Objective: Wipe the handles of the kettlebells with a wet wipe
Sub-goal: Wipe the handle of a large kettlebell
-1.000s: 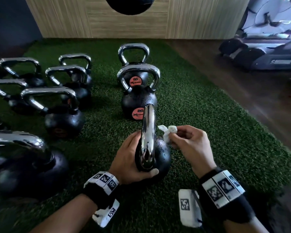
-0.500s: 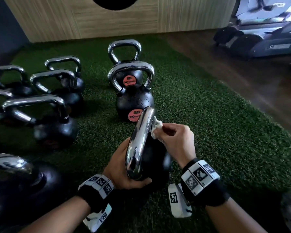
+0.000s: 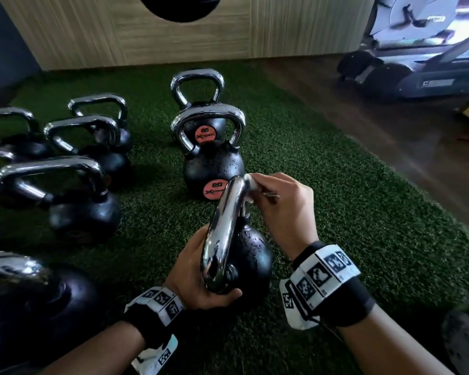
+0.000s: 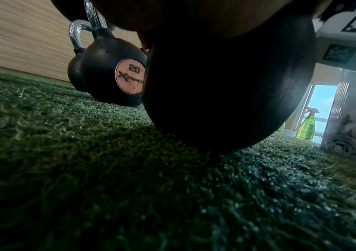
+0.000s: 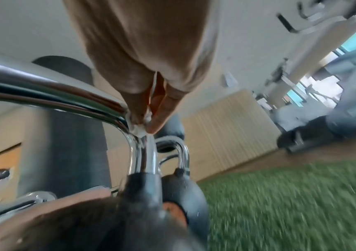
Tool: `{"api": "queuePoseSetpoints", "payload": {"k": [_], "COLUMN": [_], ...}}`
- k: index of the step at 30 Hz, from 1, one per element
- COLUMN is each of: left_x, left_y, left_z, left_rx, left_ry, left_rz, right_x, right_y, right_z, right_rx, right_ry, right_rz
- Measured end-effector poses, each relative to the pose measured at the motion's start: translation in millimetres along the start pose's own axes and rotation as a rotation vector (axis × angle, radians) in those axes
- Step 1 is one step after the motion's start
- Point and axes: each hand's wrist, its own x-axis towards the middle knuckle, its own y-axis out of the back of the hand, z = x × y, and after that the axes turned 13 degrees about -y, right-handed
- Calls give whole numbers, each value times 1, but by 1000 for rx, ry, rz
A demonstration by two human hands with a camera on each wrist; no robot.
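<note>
Nearest the body, the kettlebell [image 3: 244, 255] being cleaned is steadied on the turf [image 3: 349, 226] by the left hand [image 3: 198, 269], whose fingers and thumb are curled round the ball at the near foot of the chrome handle [image 3: 225, 226]. The handle is seen almost end-on. At its far upper bend, the wet wipe [image 3: 251, 182] is pinched in the fingertips of the right hand [image 3: 279, 207] and pressed against the metal; in the right wrist view the white wad [image 5: 139, 130] is seen squeezed between thumb and fingers right at the curve.

The wad is small and bunched, so it could probably be dragged out of the pinch on the slick chrome, or the inner face of the bend could be missed. If the left hand's hold were eased, the round base might be rocked on the soft pile.

Just beyond, a 20-marked kettlebell [image 3: 213, 169] stands close to the wiping fingers, so knuckles could be knocked on it by a long forward stroke. More kettlebells [image 3: 84, 207] are crowded to the left. Open turf is left to the right, bounded by wooden floor [image 3: 390, 147] and a treadmill [image 3: 412, 71]; the back is closed by a wood-panelled wall [image 3: 201, 41].
</note>
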Motion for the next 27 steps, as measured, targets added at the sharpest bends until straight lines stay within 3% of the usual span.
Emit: {"api": "queuePoseSetpoints", "payload": {"k": [4, 8, 12, 17, 22, 27], "left_x": [-2, 1, -1, -3, 2, 4], "left_y": [-4, 1, 1, -4, 1, 2], "left_z": [8, -2, -6, -8, -2, 2], "left_rx": [79, -71, -58, -188, -143, -77], "left_ry": [-29, 28, 75, 203, 87, -21], "left_rz": [96, 0, -46, -119, -39, -13], "right_x": [-18, -18, -35, -75, -69, -99], "right_y": [11, 20, 25, 37, 41, 37], "right_z": [-12, -22, -42, -58, -57, -59], "right_rx": [-94, -58, -68, 19, 98, 141], "right_ry": [209, 150, 165, 27, -305, -385], "right_rz": [-24, -66, -109, -230, -291, -363]}}
